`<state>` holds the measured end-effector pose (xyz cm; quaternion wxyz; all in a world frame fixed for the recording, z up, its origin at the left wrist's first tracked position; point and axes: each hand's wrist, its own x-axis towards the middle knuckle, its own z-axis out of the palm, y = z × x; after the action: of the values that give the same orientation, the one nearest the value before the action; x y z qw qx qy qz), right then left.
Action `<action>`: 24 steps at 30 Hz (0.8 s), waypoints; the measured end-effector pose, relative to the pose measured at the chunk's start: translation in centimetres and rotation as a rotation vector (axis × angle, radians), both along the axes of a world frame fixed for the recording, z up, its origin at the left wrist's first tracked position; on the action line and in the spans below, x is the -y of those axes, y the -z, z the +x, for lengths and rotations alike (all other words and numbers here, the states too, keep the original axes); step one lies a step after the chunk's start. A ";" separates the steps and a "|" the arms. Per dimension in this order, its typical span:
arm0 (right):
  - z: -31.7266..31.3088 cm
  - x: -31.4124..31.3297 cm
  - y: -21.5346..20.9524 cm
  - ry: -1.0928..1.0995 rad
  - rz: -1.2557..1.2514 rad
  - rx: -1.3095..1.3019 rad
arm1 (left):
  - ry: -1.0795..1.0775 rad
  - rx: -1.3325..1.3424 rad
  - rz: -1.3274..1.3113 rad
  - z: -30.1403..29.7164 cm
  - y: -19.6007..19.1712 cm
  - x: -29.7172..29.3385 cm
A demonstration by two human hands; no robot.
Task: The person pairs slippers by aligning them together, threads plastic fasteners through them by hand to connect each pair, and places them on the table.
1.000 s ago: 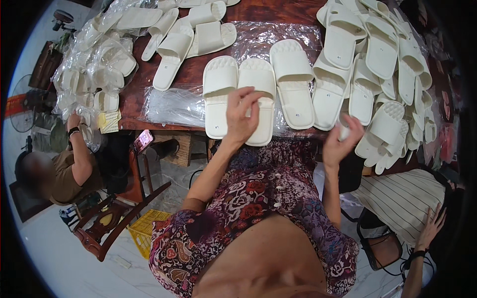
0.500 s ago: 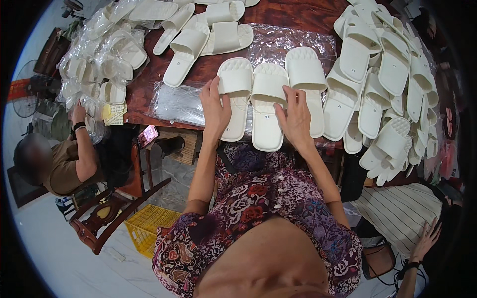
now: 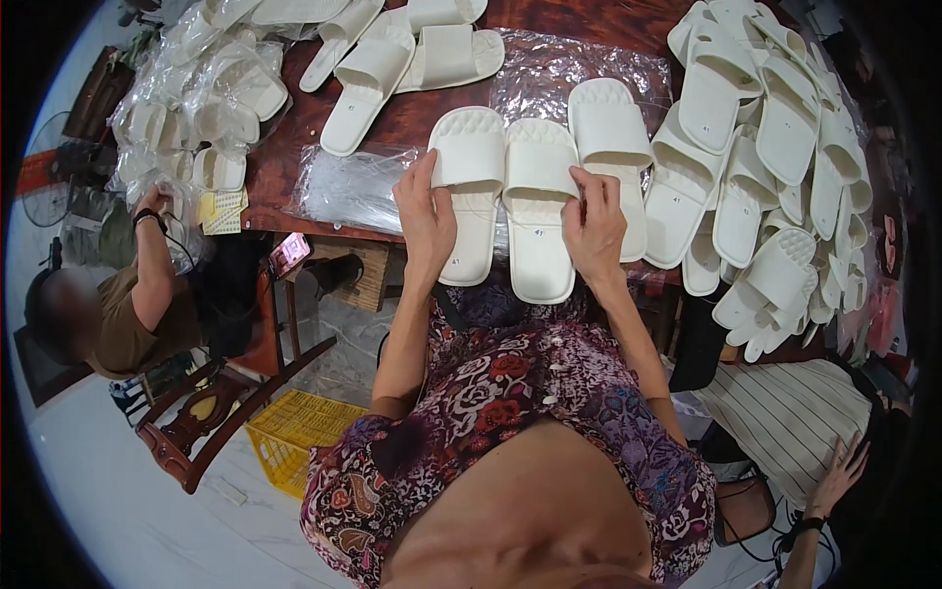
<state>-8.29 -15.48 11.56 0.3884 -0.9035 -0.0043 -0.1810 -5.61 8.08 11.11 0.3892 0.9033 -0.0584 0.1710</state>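
Note:
Two cream slide slippers are side by side at the near table edge, toes away from me. My left hand (image 3: 425,218) is closed on the outer edge of the left slipper (image 3: 470,162), thumb by the strap opening. With fingers at the strap's right side, my right hand (image 3: 596,221) grips the right slipper (image 3: 541,257). The inner edges of the two slippers touch or nearly touch. Just beyond my right hand lies a third slipper (image 3: 610,133), its heel partly hidden by that hand.
Clear plastic bags (image 3: 355,187) lie flat on the dark red table (image 3: 579,27). Loose slippers (image 3: 368,88) rest farther back. A slipper heap (image 3: 721,98) stands at right, bagged slippers (image 3: 221,108) at left. A co-worker (image 3: 147,294) sits left, near a yellow crate (image 3: 294,432); another person's hand (image 3: 842,476) shows lower right.
The two held slippers have shifted slightly right and are more level with each other. My right hand has moved a little right and lower, along the right slipper's edge.

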 end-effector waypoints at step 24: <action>-1.1 3.3 -0.6 0.097 0.031 0.089 | -0.002 -0.106 -0.365 -1.1 1.3 4.0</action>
<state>-9.41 -18.78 12.12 0.3926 -0.8876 0.0249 -0.2396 -6.67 4.05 9.79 0.5491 0.8254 -0.0047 0.1312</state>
